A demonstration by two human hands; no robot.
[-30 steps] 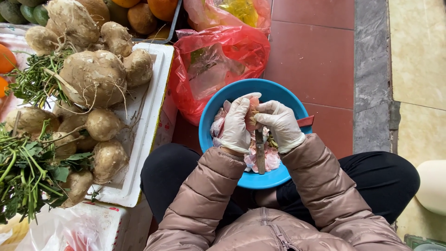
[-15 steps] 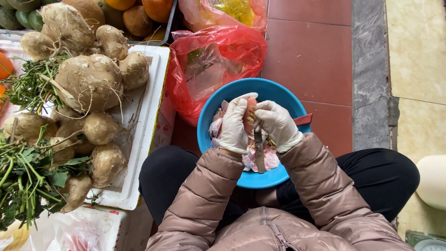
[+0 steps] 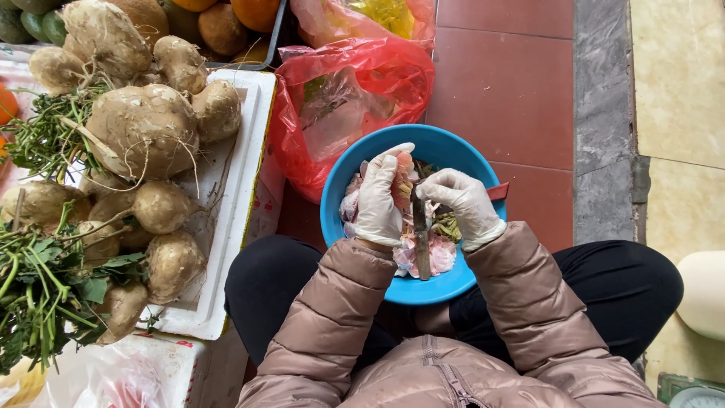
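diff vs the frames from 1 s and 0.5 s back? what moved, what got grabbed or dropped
Little changed. The left hand keeps its grip on the pinkish piece over the blue bowl, with the fingers now stretched up toward the rim. The right hand still holds the knife, whose blade has swung to point down toward the person. Nothing taken up or let go. The bowl, red bag and root vegetables stayed put.

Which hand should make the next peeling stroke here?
Probably the right hand: it grips the knife, while the left hand holds the pinkish piece over the blue bowl.
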